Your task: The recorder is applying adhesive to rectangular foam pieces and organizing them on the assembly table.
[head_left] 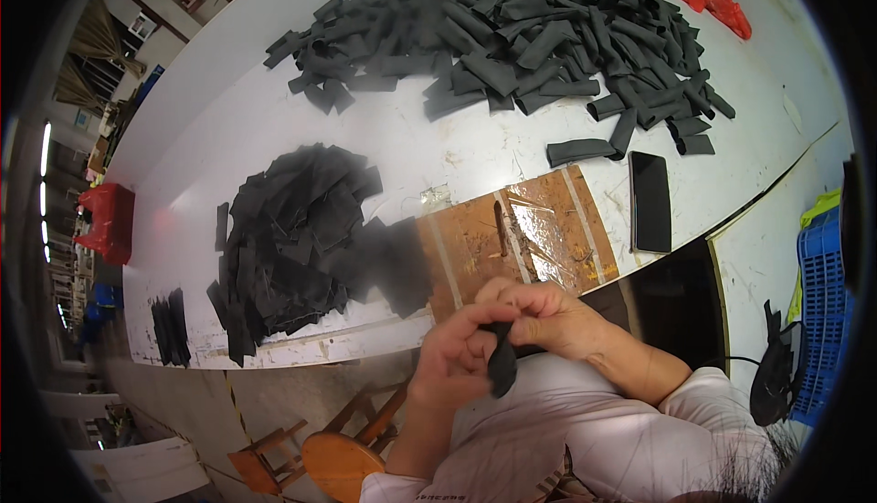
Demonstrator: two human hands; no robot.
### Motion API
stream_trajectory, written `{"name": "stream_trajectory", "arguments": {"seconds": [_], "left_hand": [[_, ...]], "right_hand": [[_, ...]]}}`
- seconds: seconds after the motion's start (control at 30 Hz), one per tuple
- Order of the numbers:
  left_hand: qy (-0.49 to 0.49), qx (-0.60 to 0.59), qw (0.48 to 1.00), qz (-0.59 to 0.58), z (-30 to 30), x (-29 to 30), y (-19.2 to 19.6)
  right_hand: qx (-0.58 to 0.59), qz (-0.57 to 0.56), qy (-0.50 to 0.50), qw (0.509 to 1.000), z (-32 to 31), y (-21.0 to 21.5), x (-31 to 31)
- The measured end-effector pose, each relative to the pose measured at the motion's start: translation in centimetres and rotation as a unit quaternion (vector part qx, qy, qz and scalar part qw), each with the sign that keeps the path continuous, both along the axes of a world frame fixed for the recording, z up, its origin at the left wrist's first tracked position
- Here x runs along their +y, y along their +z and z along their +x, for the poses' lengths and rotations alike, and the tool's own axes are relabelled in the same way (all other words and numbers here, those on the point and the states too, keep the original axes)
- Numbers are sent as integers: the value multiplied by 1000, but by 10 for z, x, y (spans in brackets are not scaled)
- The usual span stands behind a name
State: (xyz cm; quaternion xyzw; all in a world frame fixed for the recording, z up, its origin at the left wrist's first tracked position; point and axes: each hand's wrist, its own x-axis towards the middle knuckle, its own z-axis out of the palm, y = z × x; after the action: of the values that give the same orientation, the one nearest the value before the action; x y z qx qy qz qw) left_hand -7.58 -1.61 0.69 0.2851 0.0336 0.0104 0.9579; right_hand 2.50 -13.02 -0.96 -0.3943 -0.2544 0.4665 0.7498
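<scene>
Left fingers [481, 314]: curled, pinched on a dark fabric piece [501, 370]. Right fingers [530, 296]: closed on its upper end. Fabric piece: between my fingers, off the table [196, 165], lower end dangling.

Risks, as I judge them: the piece slipping to my lap, being soft and gripped at one end; flat dark pieces [297, 229], left of my fingers, sliding off the near edge if my left forearm sweeps them; phone [649, 201], ahead and right, nudged by my right arm.

Containers: blue lattice crate [822, 293], far right of my fingers, yellow-green cloth at its rim, contents not discernible; red plastic bag [703, 0], far ahead and right, beyond the dark tubes [548, 37], contents hidden.
</scene>
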Motion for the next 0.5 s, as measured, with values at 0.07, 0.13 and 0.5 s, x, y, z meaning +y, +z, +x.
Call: {"name": "stream_trajectory", "arguments": {"seconds": [0.07,0.13,0.5], "left_hand": [[102,139,911,374,2,-6,23],[160,123,895,398,5,-14,10],[347,41,839,417,31,-34,12]], "right_hand": [[-20,-5,-32,999,7,-6,-2],[-77,-26,-79,994,10,-4,-5],[-390,-99,-209,891,16,32,-6]]}}
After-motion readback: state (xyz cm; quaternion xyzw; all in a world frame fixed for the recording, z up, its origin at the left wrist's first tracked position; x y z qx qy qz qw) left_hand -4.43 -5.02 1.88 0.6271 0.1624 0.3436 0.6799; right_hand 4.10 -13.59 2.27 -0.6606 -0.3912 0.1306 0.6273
